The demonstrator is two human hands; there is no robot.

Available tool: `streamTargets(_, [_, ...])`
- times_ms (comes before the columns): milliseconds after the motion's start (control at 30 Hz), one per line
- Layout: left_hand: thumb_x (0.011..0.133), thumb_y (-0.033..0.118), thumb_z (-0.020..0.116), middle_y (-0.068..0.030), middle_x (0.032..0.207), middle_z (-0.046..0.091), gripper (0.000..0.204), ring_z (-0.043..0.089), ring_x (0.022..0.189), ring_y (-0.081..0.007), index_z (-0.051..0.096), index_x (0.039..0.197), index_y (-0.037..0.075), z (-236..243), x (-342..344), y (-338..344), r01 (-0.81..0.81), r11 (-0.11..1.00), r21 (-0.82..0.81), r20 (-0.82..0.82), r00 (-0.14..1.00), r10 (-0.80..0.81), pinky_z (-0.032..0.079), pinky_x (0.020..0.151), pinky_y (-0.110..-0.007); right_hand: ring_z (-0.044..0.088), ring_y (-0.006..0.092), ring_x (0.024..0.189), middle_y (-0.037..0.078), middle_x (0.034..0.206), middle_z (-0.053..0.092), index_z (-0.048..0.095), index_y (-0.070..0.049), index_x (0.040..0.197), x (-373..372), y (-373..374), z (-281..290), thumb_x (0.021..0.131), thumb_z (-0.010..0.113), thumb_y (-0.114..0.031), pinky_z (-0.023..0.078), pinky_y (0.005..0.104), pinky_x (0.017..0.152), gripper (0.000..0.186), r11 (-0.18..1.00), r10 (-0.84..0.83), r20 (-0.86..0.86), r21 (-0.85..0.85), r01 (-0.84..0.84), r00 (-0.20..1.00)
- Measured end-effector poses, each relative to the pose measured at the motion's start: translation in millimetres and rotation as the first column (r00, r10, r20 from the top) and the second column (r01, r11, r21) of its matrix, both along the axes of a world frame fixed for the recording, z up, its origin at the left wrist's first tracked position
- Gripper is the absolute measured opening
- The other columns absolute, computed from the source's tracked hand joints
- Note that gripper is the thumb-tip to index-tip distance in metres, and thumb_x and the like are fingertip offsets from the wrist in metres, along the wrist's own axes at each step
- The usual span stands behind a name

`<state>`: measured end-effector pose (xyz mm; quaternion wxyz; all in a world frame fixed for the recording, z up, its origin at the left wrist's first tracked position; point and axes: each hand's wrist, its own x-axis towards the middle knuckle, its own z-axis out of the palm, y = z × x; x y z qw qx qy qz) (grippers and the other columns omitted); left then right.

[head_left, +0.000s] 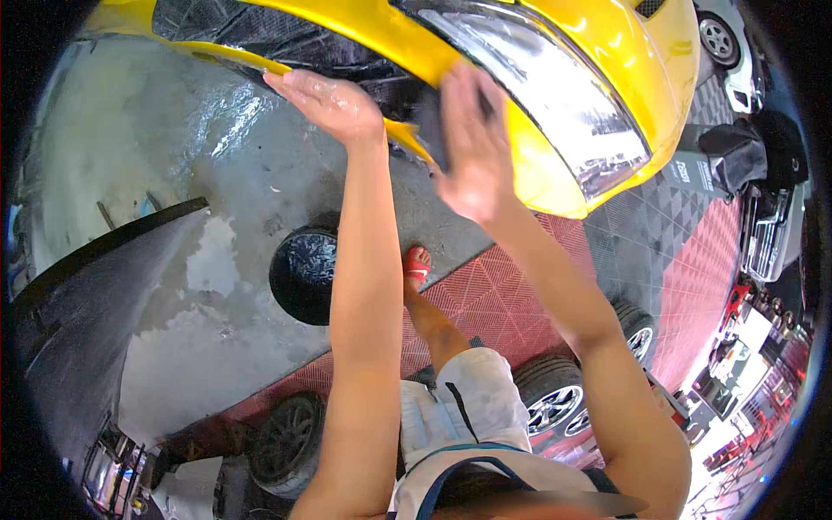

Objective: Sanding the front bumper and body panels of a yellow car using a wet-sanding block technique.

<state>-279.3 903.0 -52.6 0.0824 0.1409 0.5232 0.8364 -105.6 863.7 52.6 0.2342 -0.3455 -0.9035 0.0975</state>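
Under my hands is the front corner of a yellow car (416,52), with a long clear headlight (555,95) and a dark bumper opening edged in yellow. My left hand (338,106) is open, palm turned up with wet streaks on it. Its fingertips reach the yellow lower edge of the bumper. Motion smears my right hand (477,147), which lies along the bodywork between the opening and the headlight. A blurred dark patch (430,126) shows beside its fingers and seems to be a flat thing under them; its kind cannot be made out.
A round black bucket (303,276) stands on the wet concrete floor. A large dark panel (95,303) rises on the left. Loose wheels (555,399) lie on red floor tiles near me, another wheel (290,442) at lower left. Other vehicles stand at the right.
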Motion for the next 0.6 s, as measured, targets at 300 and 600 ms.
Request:
streamTargets(300, [0.111,0.033,0.028,-0.0332,0.158,0.025,0.063,0.024,0.15,-0.0401,0.025,0.15,-0.016,41,-15,-18,-0.002,0.995,-0.1,0.009,1.0,0.003,0.017,0.124,-0.041,0.043,0.0375,0.14,0.02,0.151,0.047,0.052,0.004,0.14,-54,30,23,0.078,0.057,-0.014,0.033,0.0531,0.117,0.064,0.977,0.087,0.092,0.189,-0.103,0.992])
streamTargets(600, [0.11,0.03,0.029,-0.0329,0.159,0.022,0.061,0.023,0.151,-0.0383,0.021,0.152,-0.014,67,12,-11,-0.065,0.928,-0.367,-0.023,0.998,0.061,0.017,0.124,-0.041,0.046,0.0473,0.134,0.028,0.148,0.046,0.048,0.012,0.138,-47,38,8,0.069,0.075,-0.014,0.031,0.0535,0.116,0.079,0.971,0.19,0.092,0.129,-0.2,0.978])
